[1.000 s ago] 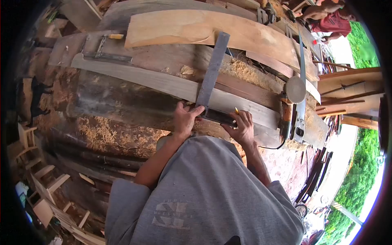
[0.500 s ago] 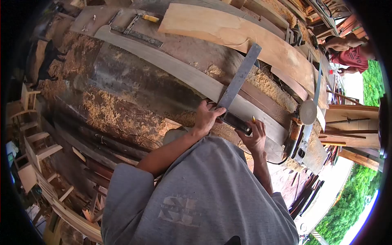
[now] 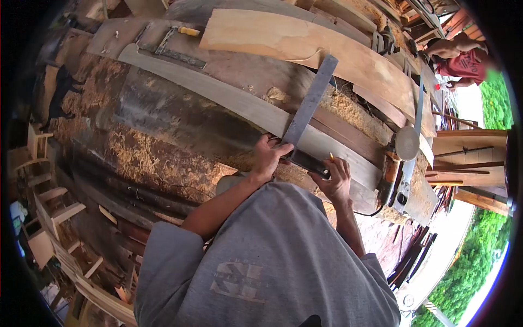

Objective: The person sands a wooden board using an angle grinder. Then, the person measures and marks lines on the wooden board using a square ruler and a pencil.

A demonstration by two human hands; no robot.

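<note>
A try square [image 3: 311, 99] lies across a long narrow wooden board [image 3: 229, 101], its dark stock [image 3: 308, 163] along the board's near edge. My left hand [image 3: 268, 158] is closed on the square near the corner where blade and stock meet. In my right hand [image 3: 333, 180] is a yellow pencil [image 3: 331, 156], held with bent fingers beside the stock's right end. The pencil's lower part is hidden by the fingers. Right of this hand lies an angle grinder [image 3: 393, 173] with a round disc, close to the board's end.
Beyond the board lie a wide pale plank [image 3: 305, 41], a yellow-handled tool [image 3: 189, 31] and wood shavings [image 3: 348, 109]. Wooden chair-like frames [image 3: 60, 212] stand at left, near a black dog [image 3: 61, 95]. Another person in a red shirt [image 3: 463, 65] is at upper right.
The view has shifted slightly. My hands and the square appear a little further left in the picture, with the same hold on square and pencil.
</note>
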